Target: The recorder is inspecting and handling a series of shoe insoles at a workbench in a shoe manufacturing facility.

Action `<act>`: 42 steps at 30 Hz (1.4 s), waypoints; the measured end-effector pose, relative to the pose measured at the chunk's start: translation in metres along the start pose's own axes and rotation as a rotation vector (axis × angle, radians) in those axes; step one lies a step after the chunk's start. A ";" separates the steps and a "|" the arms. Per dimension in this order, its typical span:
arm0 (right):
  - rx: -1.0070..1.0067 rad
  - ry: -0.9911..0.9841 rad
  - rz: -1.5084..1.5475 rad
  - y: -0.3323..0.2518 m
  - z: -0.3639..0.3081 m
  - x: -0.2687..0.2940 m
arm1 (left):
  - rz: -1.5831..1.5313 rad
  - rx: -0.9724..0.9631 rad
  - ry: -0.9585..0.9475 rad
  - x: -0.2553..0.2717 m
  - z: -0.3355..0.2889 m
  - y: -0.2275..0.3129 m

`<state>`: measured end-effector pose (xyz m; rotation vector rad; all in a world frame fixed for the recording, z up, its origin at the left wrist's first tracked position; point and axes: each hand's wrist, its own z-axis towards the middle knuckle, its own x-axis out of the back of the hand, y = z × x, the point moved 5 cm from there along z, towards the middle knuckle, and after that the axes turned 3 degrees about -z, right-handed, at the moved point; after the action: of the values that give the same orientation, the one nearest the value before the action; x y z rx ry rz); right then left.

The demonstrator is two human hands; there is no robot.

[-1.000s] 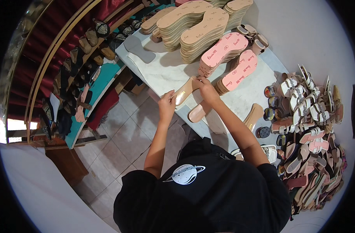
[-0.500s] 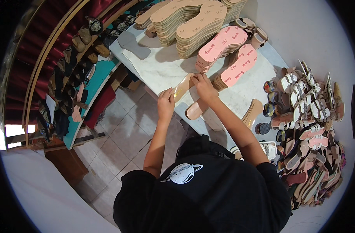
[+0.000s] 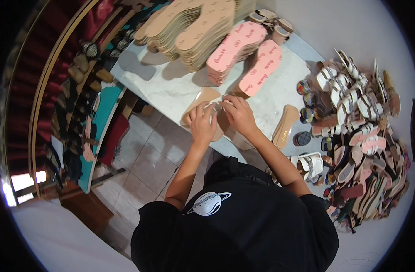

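Observation:
My left hand (image 3: 202,123) is over the table's near edge, fingers bent and partly covering a glossy tan insole (image 3: 205,95) that lies on the white surface. Close beside it, my right hand (image 3: 239,115) has its fingers drawn together, fingertips toward the left hand. Something small and greyish shows between the fingertips, too unclear to name. Below and between the hands lies another tan sole piece (image 3: 219,131), mostly hidden by them. To the right of my right hand, a small stack of tan insoles (image 3: 284,127) rests on the table.
Beyond my hands stand stacks of pink printed insoles (image 3: 260,68) and taller beige sole stacks (image 3: 203,31). A grey sole shape (image 3: 134,65) lies far left. Round colourful containers (image 3: 307,99) and a heap of sandals (image 3: 352,104) crowd the right. A shoe shelf (image 3: 100,122) stands left.
The tan insole stretched between both hands before now lies on the table, partly under my left hand. My hands have come closer together, and the view has shifted.

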<state>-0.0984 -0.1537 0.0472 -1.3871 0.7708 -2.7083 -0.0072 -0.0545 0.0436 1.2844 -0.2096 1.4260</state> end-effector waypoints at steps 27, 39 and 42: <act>-0.930 0.000 -0.140 0.075 -0.181 0.093 | -0.403 -0.652 -0.670 -0.134 -0.050 0.148; -0.957 0.072 0.146 0.090 -0.190 0.108 | -0.404 -0.584 -0.734 -0.135 -0.048 0.150; -0.954 0.087 0.147 0.087 -0.188 0.112 | -0.430 -0.604 -0.742 -0.131 -0.047 0.153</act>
<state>-0.3284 -0.1754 0.0033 -1.1777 2.2442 -2.3320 -0.1868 -0.1491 0.0033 1.1895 -0.7486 0.4150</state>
